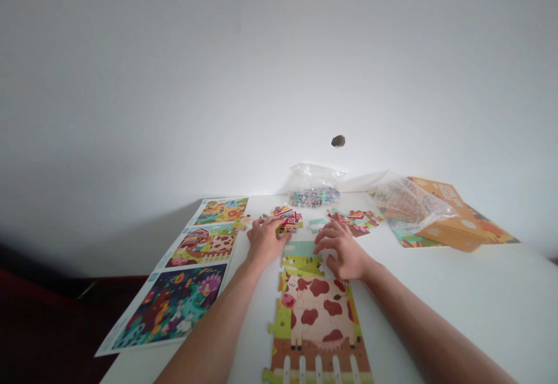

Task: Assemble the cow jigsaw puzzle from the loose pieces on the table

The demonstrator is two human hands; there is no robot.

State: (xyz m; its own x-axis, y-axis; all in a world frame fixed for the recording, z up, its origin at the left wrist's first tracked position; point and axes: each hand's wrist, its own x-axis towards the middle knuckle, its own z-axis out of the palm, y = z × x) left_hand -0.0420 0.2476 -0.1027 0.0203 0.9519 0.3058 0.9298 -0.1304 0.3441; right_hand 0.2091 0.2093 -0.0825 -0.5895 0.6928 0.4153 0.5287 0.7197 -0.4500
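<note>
A partly joined jigsaw puzzle (320,308) with a spotted cow and a white fence lies flat before me. My left hand (267,240) is at the puzzle's far left, thumb and fingers closed around a red barn puzzle piece (291,219) among other loose pieces. Over the far right edge of the puzzle rests my right hand (343,251), its fingers bent and apart, with no piece visible in it. A pale blue loose piece (316,225) lies just beyond the right fingertips. More loose pieces (360,221) are heaped behind that hand.
At the left, a picture sheet (174,305) with three printed scenes overhangs the table edge. A clear bag of puzzle pieces (314,195) stands by the wall. To the right, another clear plastic bag (405,204) lies against an orange box (457,230). The white wall (261,82) has a hole.
</note>
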